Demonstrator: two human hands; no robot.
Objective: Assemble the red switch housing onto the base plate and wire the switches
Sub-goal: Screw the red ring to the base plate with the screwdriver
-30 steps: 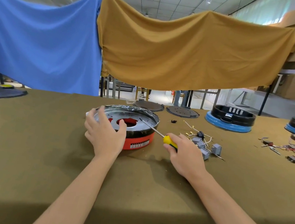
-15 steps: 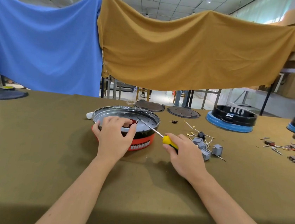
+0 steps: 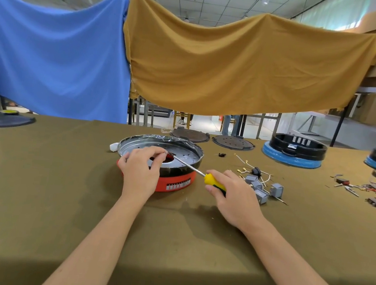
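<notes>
Head view looks down on the left hand (image 3: 140, 169) pinching something small, likely a screw, at the tip of the yellow-handled screwdriver (image 3: 210, 180), whose grip the right hand (image 3: 235, 194) wraps with curled fingers. To do this well, I'd keep the shaft in line with the hole and steady the tip before turning. The round red plastic switch housing (image 3: 173, 182) sits mid-table under the shiny grey metal base plate (image 3: 188, 151), label facing the person, grey block switches (image 3: 259, 188) just beside it on the right

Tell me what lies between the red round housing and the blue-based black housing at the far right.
In the head view, between the red round housing and the blue-based black housing: small grey switch blocks, loose white wires, otherwise olive tablecloth.
</notes>
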